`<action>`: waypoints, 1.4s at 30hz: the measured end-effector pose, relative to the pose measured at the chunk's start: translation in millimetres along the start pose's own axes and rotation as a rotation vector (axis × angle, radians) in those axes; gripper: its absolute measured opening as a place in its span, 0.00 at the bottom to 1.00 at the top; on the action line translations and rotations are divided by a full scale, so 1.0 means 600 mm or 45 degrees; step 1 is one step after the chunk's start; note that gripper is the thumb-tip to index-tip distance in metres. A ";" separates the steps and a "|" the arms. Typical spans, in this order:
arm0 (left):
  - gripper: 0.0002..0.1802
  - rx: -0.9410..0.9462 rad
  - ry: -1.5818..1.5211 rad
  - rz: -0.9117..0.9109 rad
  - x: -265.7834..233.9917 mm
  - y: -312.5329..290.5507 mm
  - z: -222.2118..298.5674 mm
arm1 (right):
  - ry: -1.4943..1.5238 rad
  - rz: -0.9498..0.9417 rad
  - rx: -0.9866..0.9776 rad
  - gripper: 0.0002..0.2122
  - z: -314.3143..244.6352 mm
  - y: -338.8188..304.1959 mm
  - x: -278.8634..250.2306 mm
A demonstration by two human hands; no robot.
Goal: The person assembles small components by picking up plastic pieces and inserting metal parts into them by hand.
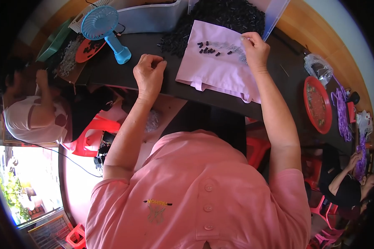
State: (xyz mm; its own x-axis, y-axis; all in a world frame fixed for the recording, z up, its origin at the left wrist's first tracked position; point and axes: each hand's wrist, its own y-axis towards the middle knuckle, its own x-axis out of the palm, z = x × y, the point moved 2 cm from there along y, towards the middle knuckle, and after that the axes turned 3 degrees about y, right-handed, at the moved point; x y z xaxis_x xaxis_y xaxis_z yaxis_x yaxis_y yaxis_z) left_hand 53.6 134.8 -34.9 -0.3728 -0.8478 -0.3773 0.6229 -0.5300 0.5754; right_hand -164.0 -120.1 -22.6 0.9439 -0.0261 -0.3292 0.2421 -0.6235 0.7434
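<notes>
Across the long dark tabletop [112, 74], a far heap of small black cylindrical pieces [224, 16] suggests much remains. Nearer, the flat lilac cloth bag [212, 68] carries tangled clear plastic bits [236, 50] and a few separated black pieces; whether any are finished is unclear. The left hand [148, 76] curls narrowly left of it; the right hand [257, 50] pinches at its right side, hiding some bits. I cannot tell whether either holds anything.

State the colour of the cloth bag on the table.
The cloth bag is pale lilac-pink, seen best in the head view.
</notes>
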 end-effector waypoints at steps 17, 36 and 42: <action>0.05 -0.064 0.038 -0.034 -0.005 0.002 0.010 | 0.120 -0.095 0.052 0.03 -0.017 0.007 -0.008; 0.06 0.323 0.019 -0.233 0.048 0.072 0.061 | -0.650 -0.342 -0.321 0.06 -0.021 0.005 -0.006; 0.17 0.959 0.440 -0.179 0.212 0.177 0.075 | -0.923 -0.369 -0.303 0.08 -0.019 0.005 0.000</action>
State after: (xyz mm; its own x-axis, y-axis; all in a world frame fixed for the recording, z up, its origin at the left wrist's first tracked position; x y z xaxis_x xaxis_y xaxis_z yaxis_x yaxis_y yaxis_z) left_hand 41.5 -30.1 11.1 -0.1047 -0.7837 -0.6122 -0.0850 -0.6063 0.7907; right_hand -160.6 -112.8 -13.8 0.4765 -0.4392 -0.7616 0.5726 -0.5023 0.6479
